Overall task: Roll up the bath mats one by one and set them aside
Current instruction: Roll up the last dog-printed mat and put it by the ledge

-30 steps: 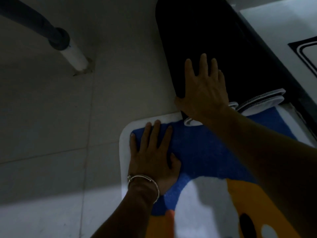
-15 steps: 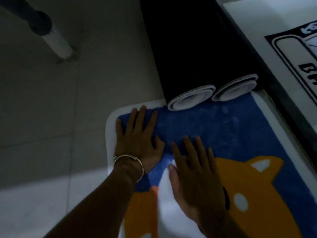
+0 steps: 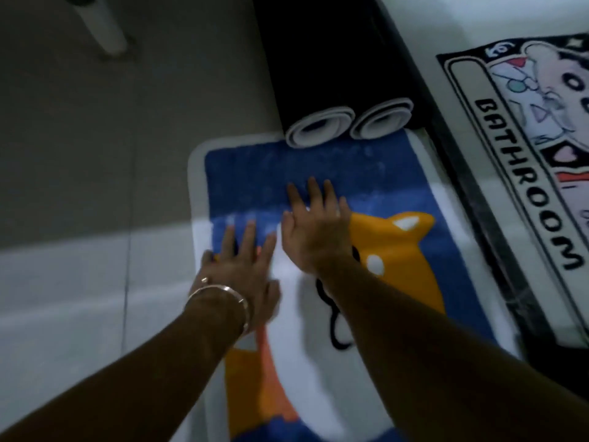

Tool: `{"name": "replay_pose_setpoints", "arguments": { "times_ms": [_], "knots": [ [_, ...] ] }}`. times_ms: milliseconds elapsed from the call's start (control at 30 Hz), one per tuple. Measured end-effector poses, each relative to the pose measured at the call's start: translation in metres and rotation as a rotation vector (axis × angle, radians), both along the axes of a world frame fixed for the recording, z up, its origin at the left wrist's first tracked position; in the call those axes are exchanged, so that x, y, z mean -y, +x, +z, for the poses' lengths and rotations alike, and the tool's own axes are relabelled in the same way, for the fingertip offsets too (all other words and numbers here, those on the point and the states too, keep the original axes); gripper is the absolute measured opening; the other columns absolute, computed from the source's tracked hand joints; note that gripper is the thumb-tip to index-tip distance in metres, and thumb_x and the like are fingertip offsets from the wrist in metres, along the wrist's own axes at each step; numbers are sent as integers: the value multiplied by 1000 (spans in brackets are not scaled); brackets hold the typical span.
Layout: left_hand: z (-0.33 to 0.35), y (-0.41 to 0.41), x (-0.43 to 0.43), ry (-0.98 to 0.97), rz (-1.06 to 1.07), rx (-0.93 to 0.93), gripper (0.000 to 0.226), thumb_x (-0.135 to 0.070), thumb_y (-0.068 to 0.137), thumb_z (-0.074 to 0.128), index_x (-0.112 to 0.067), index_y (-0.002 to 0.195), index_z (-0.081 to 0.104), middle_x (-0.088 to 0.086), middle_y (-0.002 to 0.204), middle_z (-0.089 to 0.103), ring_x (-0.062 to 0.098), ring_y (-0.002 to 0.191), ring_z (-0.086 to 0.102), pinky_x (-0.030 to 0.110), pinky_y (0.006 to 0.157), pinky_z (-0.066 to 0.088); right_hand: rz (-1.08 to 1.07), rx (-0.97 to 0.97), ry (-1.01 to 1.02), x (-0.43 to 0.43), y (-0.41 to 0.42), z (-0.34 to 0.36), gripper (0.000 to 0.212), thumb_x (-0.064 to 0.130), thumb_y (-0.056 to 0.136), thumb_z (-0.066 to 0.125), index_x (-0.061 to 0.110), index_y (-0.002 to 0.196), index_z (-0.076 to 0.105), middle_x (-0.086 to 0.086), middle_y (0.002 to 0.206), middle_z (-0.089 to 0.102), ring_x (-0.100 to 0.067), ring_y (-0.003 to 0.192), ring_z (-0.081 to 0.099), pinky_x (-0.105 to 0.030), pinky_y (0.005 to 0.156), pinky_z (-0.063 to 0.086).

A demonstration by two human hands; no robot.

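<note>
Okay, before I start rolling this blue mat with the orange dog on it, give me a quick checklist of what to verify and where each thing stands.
1. Both hands on the blue mat: ok, left hand and right hand lie flat on it.
2. Mat lying flat: ok where visible.
3. Far edge free to lift: not ok, the two rolled mats overlap it.
4. Hands at an edge to start the roll: not ok, they are mid-mat.
5. Bathroom mat apart from it: ok.
6. Near edge: cannot tell, out of view.

Tiled floor [image 3: 79, 154] bearing a flat blue mat [image 3: 255, 173], two rolled mats [image 3: 334, 74] at its far edge, and a "BATHROOM" mat [image 3: 522, 161].
</note>
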State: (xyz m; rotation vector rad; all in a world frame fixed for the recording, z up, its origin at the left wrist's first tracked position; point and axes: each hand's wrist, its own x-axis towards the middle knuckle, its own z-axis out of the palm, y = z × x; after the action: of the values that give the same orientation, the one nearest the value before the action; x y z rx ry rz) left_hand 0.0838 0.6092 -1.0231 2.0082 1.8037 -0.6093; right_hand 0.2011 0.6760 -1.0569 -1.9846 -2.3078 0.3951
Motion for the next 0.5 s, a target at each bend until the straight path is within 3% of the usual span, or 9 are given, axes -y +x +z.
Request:
{"name": "replay_pose_setpoints", "arguments": {
  "times_ms": [100, 167, 267, 367, 433, 500],
  "knots": [
    [14, 3, 35, -143, 3, 23, 92, -64, 86, 43, -27, 149, -14, 5, 154, -27, 35, 143, -17, 50, 113, 20, 10, 34, -228, -6, 2, 5, 54, 39, 100, 23, 29, 152, 9, -5, 161, 1, -30, 147, -2, -52, 116, 4],
    [25, 5, 40, -236, 2, 30, 101, -62, 82, 54, -29, 148, -16, 4, 154, -27, 34, 143, -18, 50, 115, 18, -7, 76, -369, -10, -2, 17, 55, 39, 102, 19, 31, 151, -4, 0, 160, -15, -28, 146, -15, -52, 115, -3],
    [32, 10, 65, -286, 16, 37, 105, -59, 83, 55, -26, 147, -21, 8, 151, -31, 35, 142, -19, 53, 114, 19, 4, 92, -453, -14, -4, 26, 60, 39, 101, 26, 31, 151, -4, 0, 159, -17, -28, 145, -18, -54, 116, 1],
    [26, 17, 118, -182, 161, 162, 89, -44, 93, 45, -24, 147, -22, 7, 151, -34, 31, 143, -19, 47, 114, 21, 62, 68, -483, -23, 3, 34, 66, 34, 98, 39, 28, 152, 3, -3, 160, -11, -30, 146, -14, -53, 117, 6],
    [26, 14, 152, -168, 337, 299, 89, -43, 92, 46, -26, 146, -22, 4, 154, -23, 28, 145, -8, 34, 113, 26, 84, 27, -456, -23, 7, 35, 69, 30, 95, 46, 28, 152, 8, -2, 160, -7, -27, 147, -11, -50, 118, 8],
    [25, 11, 170, -144, 609, 400, 88, -43, 89, 53, -23, 148, -8, 6, 151, 2, 27, 140, 15, 30, 107, 32, 55, 33, -435, -9, 6, 32, 72, 29, 94, 49, 30, 152, 6, 0, 160, -11, -26, 146, -13, -49, 118, 9]
  ]
}}
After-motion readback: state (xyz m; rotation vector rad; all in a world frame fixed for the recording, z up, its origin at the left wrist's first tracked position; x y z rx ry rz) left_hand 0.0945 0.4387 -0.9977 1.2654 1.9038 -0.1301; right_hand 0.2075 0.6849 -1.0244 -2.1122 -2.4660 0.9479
